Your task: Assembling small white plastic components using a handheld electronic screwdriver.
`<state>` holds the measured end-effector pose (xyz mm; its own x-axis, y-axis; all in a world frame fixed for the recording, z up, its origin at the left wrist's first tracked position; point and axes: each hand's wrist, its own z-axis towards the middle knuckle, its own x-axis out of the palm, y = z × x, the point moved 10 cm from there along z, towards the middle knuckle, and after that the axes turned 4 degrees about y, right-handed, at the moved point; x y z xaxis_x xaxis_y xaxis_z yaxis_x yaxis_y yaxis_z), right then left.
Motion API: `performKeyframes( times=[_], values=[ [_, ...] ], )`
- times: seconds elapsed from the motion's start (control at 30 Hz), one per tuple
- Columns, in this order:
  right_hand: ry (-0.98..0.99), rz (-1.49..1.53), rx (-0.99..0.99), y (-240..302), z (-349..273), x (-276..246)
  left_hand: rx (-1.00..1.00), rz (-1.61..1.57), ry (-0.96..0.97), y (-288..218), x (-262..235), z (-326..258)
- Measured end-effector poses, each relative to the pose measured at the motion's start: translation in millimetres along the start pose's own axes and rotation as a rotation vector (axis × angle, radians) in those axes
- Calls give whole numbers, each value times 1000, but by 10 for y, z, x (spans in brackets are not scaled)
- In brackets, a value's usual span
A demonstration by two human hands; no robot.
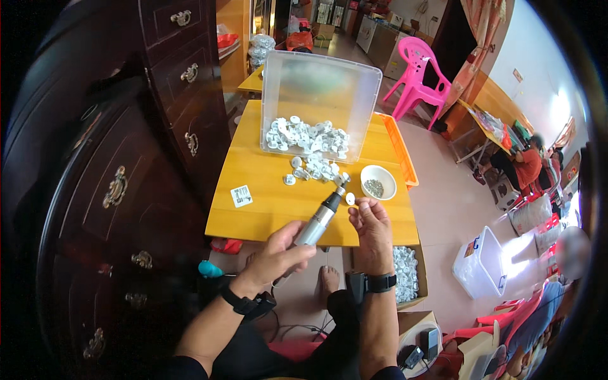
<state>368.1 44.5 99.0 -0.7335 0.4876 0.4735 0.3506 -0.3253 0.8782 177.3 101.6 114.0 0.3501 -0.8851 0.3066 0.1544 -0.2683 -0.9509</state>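
Frame centre: left hand [273,256] grips electric screwdriver [320,220]; right hand [370,225] pinches small white plastic part [350,199] at its tip.

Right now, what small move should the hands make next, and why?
Probably bring the driver tip onto the small white part pinched in the right hand; the left hand holds the tool just beside it, not yet touching.

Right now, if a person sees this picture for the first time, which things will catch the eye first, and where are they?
First, the two hands at the centre: the left hand grips a grey electric screwdriver, its tip at a small white part held by the right hand. Behind them on the yellow table stands a clear plastic bin with white parts spilling out, and a bright pink chair stands farther back.
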Motion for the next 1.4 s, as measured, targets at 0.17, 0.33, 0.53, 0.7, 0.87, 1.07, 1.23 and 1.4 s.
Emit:
performKeyframes(
  times=[0.17,0.33,0.53,0.7,0.87,1.07,1.23,1.4],
  values=[
    [-51,40,-51,-5,182,-224,-126,-4,72,389,-40,305],
    [-98,66,-38,-109,205,-381,-65,274,85,386,1,292],
    [-86,56,-19,-93,207,-349,67,446,69,353,-96,308],
    [-106,71,-2,-127,208,-404,56,505,100,399,-80,284],
    [-82,144,6,-169,237,-355,-39,366,82,463,-88,271],
    [-91,102,24,-231,254,-386,116,416,70,437,-151,252],
    [-81,88,50,-286,270,-360,-1,347,71,450,-158,228],
    [-43,69,57,-353,286,-342,-82,277,74,511,-180,221]
  ],
)
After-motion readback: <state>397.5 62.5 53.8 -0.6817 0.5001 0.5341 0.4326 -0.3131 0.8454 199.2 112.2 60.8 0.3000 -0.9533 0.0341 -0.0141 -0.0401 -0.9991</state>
